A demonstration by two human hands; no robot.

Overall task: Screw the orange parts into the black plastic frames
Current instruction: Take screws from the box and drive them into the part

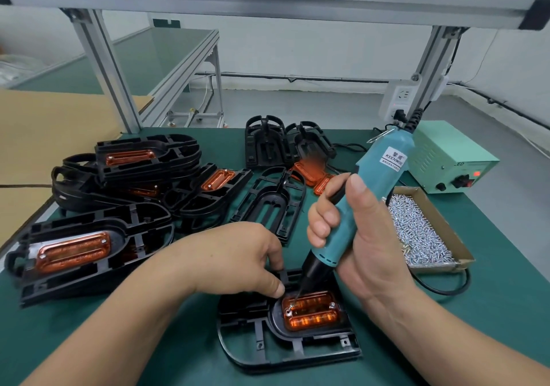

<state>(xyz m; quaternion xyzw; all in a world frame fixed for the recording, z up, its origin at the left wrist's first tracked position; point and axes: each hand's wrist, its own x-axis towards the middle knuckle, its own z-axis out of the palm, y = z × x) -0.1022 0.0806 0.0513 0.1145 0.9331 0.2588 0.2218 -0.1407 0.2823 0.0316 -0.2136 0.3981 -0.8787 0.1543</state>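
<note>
Hiding most fingertips, left hand (238, 260) pinches black frame (285, 353); right hand (357, 237) grips screwdriver (378, 177).

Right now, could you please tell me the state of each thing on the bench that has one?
left hand, gripping the near black frame.
right hand, gripping the electric screwdriver.
electric screwdriver, tilted, tip on the left screw.
orange part, seated in the frame, right screw in its hole.
power supply, red lamp lit.
screw box, open, holding many screws.
</note>
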